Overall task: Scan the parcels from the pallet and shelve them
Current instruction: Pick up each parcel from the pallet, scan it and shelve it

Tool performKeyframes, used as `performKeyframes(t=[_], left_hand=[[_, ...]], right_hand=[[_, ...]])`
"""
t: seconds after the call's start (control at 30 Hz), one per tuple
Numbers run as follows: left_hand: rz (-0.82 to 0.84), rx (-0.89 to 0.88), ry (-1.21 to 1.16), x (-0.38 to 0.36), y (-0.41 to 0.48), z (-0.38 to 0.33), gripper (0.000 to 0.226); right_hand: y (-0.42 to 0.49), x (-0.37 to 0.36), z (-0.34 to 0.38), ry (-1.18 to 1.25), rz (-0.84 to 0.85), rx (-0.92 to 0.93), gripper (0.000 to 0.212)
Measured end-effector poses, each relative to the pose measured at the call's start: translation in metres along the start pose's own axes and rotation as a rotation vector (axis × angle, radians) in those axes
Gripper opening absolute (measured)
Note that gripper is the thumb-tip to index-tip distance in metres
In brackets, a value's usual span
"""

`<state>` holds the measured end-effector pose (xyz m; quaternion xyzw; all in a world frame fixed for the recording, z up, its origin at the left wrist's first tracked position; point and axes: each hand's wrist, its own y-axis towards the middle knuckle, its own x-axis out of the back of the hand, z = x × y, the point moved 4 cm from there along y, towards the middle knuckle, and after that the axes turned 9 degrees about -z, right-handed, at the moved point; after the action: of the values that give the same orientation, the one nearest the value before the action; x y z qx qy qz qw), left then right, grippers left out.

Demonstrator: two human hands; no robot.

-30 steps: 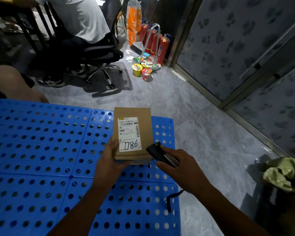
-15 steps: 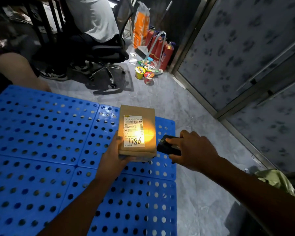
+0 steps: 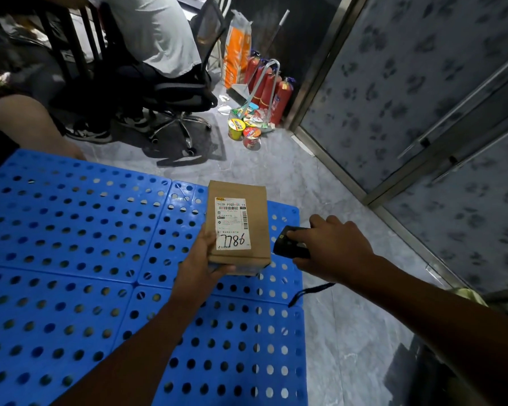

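A brown cardboard parcel (image 3: 257, 221) with a white shipping label marked 7786 by hand is held flat above the blue perforated pallet (image 3: 71, 230). My left hand (image 3: 201, 265) grips its near left corner from below, thumb on the top. My right hand (image 3: 332, 244) holds a small black scanner (image 3: 291, 246) just to the right of the parcel, its front pointing left at the box. A black wrist strap (image 3: 308, 291) hangs from the scanner.
A person sits on a black office chair (image 3: 173, 98) at the back. Red fire extinguishers (image 3: 272, 89), an orange bag and instant noodle cups (image 3: 244, 131) stand in the corner. Patterned glass doors (image 3: 423, 98) run along the right. A knee (image 3: 27, 121) is at the left.
The scanner's yellow light on the label has gone out. My right hand with the scanner has drawn slightly to the right of the parcel. The parcel stays in my left hand.
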<state>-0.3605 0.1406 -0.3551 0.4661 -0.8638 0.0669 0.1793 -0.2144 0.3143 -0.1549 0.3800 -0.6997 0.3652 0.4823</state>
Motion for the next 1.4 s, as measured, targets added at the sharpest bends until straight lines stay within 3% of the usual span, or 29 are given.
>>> performKeyframes(t=[0.27,0.47,0.7,1.0,1.27,1.4], left_hand=[[0.007,0.014,0.043,-0.001,-0.001,0.0,0.088],[-0.023,0.034,-0.033,0.004,-0.01,-0.007,0.084],[-0.111,0.093,-0.155,0.027,-0.083,-0.009,0.086],[-0.353,0.04,0.069,0.083,-0.187,-0.047,0.086],[-0.709,0.162,0.172,0.128,-0.323,-0.073,0.087],[-0.861,0.265,0.212,0.152,-0.413,-0.075,0.083]], right_hand=[[-0.004,0.004,0.003,0.018,-0.028,-0.03,0.058],[-0.014,-0.024,0.0,0.678,-0.005,-0.32,0.061],[-0.048,-0.076,0.009,1.004,0.0,-0.466,0.061],[-0.09,-0.1,0.06,1.377,0.221,-0.267,0.048],[-0.118,-0.095,0.143,1.348,0.45,0.036,0.036],[-0.162,-0.084,0.211,1.308,0.527,0.245,0.048]])
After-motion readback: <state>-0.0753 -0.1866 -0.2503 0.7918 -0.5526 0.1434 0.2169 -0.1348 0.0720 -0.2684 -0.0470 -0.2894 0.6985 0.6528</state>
